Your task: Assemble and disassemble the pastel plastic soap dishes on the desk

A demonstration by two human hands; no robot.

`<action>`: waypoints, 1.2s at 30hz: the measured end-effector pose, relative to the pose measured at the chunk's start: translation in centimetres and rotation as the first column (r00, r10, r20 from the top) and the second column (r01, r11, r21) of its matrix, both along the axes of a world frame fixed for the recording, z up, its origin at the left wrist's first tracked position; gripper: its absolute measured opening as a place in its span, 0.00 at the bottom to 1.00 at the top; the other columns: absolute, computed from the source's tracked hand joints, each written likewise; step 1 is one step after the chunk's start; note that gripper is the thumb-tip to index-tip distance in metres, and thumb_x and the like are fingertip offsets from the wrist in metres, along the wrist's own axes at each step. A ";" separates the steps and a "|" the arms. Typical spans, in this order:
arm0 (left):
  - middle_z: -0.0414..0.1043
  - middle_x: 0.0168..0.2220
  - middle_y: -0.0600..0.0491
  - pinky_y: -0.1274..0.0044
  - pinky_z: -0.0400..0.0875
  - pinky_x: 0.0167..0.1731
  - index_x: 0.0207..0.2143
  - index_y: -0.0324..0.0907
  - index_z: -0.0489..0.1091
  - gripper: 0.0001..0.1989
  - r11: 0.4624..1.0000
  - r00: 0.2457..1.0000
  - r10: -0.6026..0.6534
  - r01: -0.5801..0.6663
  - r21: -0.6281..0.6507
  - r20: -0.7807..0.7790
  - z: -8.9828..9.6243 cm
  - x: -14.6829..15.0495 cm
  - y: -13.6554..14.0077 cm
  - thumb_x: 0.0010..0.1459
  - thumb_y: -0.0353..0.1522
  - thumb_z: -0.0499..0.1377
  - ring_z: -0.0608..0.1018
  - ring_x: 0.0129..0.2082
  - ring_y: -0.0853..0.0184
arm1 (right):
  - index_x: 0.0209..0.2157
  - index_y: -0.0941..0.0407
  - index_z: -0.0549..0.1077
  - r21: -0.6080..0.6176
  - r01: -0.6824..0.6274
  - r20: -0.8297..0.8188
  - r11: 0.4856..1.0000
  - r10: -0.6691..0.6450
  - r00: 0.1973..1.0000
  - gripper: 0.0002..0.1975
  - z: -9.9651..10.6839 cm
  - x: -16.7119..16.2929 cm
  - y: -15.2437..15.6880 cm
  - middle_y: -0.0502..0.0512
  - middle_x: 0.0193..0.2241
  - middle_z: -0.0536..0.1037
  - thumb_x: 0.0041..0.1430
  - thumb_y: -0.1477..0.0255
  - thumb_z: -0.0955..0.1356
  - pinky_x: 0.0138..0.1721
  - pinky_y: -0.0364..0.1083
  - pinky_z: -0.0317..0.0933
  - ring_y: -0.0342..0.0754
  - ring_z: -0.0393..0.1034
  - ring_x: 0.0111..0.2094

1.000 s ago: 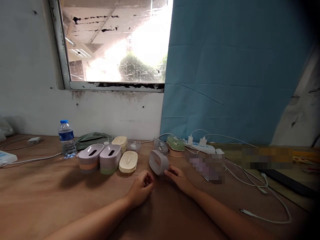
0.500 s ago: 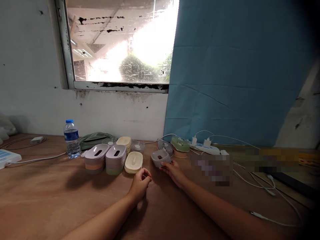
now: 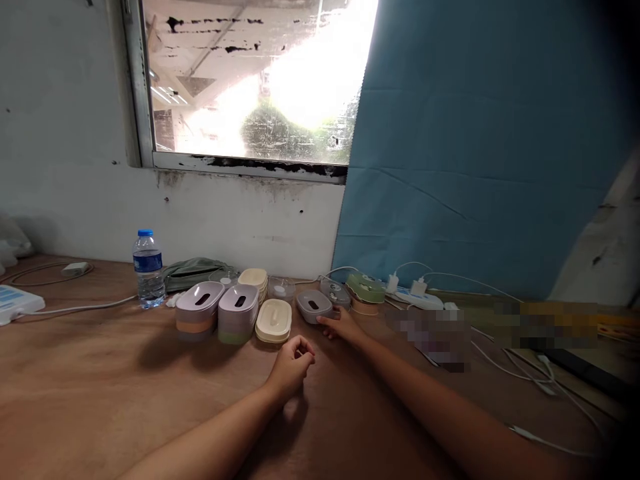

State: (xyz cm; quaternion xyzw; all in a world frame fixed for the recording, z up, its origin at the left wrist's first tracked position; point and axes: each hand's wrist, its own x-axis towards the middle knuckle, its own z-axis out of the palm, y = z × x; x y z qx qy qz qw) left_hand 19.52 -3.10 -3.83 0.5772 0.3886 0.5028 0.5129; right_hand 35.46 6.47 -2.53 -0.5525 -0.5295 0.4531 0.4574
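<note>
My right hand (image 3: 344, 327) has its fingertips against the front right corner of a grey plastic box (image 3: 311, 311), which has a dark oval slot in its top. Curled fingers and a bent thumb close my left hand (image 3: 294, 363) just above the table; whether it holds anything small is hidden. Left of the grey box lies a short stack of cream lids (image 3: 273, 321). Beyond it stand two stacks of slotted plastic boxes, one lilac with a green layer (image 3: 237, 317), the other lilac with an orange layer (image 3: 199, 313).
Behind these are more cream lids (image 3: 253, 278), a clear container (image 3: 281, 289), a dark green cloth bag (image 3: 197, 271) and a water bottle (image 3: 149, 273). Green and orange containers (image 3: 365, 291) stand right of the grey box. A power strip (image 3: 423, 300) and white cables lie farther right.
The grey box has shifted slightly left with my right hand and now looks level on the table instead of tilted. My left hand stays curled. The view has shifted slightly.
</note>
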 end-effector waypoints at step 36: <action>0.57 0.16 0.62 0.84 0.51 0.13 0.22 0.39 0.59 0.03 0.997 0.998 -0.057 0.058 -0.050 0.025 0.5 -0.2 0.0 0.38 0.27 0.52 0.60 0.12 0.79 | 0.51 0.65 0.58 0.356 -0.192 0.874 0.915 -0.253 0.415 0.24 -1.4 -3.7 4.7 0.65 0.45 0.68 0.53 0.72 0.61 0.45 0.45 0.53 0.54 0.61 0.46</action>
